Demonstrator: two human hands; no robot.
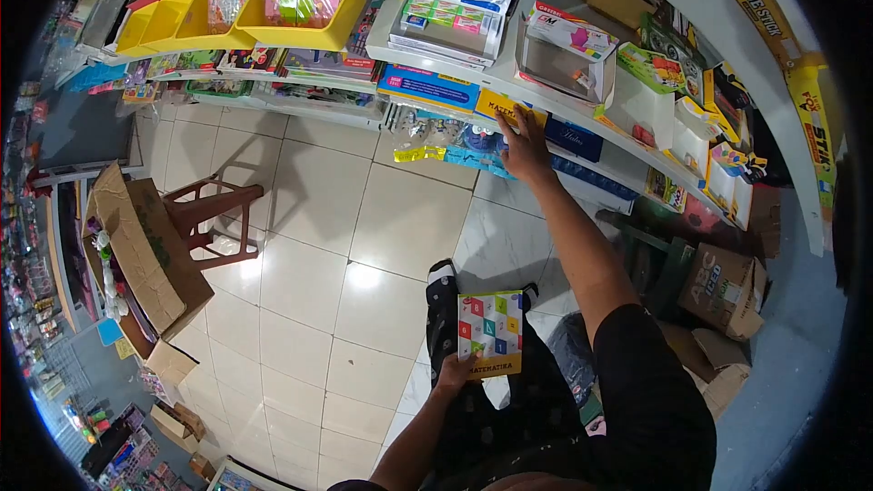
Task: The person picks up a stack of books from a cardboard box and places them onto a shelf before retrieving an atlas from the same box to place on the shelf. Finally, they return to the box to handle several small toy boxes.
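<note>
Meanwhile, the person's right hand [525,147] was stretched up and forward to the white shelf [582,118], its fingers spread flat on a yellow book [498,106] that lay at the shelf's front edge; the hand pressed on the cover rather than closing around it. Just beside that book, to the right, sat a dark blue box [575,140], and below the shelf edge hung clear plastic packets [446,144] with yellow and blue headers.

The left hand [455,370] was held low, close to the body, and gripped a second book, a colourful maths book [492,333] with a chequered cover of red, green, blue and yellow squares and a yellow band at the bottom. The fingers clasped its lower left corner, and the book stood nearly upright over the person's dark trousers.

Higher on the shelf lay a flat box of stationery [450,9] and an open white carton [566,56]. Yellow bins [300,32] held bright packets further left. On the pale tiled floor [309,245] stood a brown wooden stool [214,218], and next to it an open cardboard box [145,250]. More cardboard boxes [723,286] were stacked at the right, under the shelving.
</note>
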